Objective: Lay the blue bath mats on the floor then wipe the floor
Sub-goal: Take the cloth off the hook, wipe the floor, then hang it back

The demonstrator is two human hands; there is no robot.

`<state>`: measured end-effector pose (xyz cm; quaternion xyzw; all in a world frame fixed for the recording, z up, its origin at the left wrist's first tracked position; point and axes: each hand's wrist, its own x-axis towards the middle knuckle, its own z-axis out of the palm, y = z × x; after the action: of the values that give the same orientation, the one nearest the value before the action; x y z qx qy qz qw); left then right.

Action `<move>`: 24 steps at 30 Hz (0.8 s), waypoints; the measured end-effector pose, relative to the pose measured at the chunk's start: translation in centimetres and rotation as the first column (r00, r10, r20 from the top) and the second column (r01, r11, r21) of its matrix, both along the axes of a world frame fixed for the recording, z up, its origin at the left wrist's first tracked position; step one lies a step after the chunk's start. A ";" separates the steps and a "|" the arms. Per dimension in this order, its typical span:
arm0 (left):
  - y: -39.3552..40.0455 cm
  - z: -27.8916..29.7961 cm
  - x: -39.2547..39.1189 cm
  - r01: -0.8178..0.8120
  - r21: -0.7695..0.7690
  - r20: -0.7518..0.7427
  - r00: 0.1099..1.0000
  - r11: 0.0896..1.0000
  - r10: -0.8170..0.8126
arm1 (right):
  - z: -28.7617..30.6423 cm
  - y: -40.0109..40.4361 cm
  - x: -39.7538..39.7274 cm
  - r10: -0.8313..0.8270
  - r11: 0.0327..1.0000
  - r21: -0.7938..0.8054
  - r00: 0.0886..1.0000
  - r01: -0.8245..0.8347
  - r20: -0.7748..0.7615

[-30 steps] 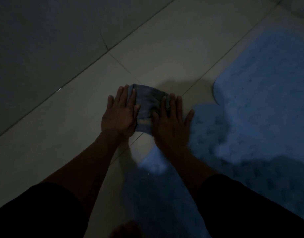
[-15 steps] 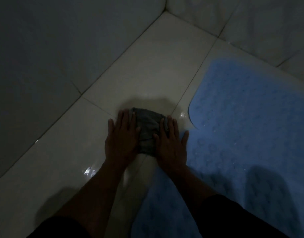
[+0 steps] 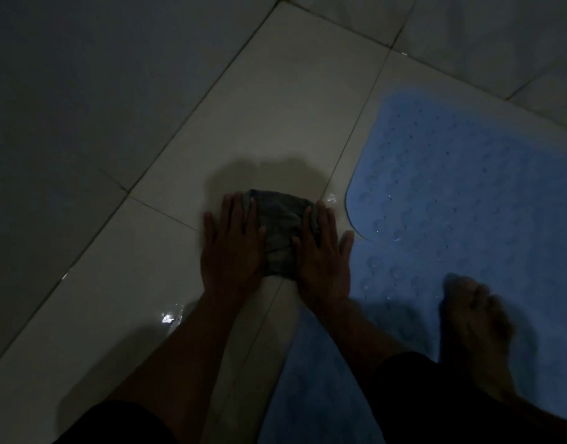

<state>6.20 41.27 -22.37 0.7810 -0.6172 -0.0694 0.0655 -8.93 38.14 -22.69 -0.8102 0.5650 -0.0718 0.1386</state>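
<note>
A folded grey cloth [image 3: 280,230] lies on the pale tiled floor [image 3: 275,116]. My left hand [image 3: 232,248] presses flat on its left side and my right hand [image 3: 322,251] on its right side, fingers spread and pointing away from me. A blue bath mat [image 3: 461,193] with small bumps and holes lies flat on the floor to the right, its rounded corner just right of my right hand. A second stretch of blue mat [image 3: 311,379] shows under my right forearm. The scene is dim.
Tiled walls [image 3: 83,91] rise at the left and along the top right, meeting in a corner at the top. My bare right foot [image 3: 477,331] stands on the mat at the lower right. Wet glints [image 3: 168,318] show on the floor by my left forearm.
Both hands have pushed the cloth forward over the tiles towards the wall corner, and my view has followed. My right foot has come into view on the mat.
</note>
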 end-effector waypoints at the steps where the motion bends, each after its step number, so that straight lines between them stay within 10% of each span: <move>1: -0.5 0.0 -0.2 -0.001 0.004 0.001 1.000 1.000 0.001 | -0.1 -0.5 -0.1 -0.013 0.999 -0.039 1.000 0.012 -0.013; 17: -9.8 1.0 -2.7 0.030 0.144 0.015 0.999 0.989 -0.033 | 0.5 -10.0 -2.7 0.024 0.993 -0.117 0.999 -0.030 -0.048; 24: -15.2 1.2 -3.2 0.063 0.173 -0.027 0.998 0.983 -0.059 | 1.5 -14.0 -3.8 -0.018 0.995 0.100 0.998 0.024 -0.064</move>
<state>3.00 26.04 -21.19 0.7635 -0.6319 -0.1333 0.0019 -12.73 24.15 -21.24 -0.7980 0.5804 -0.0192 0.1609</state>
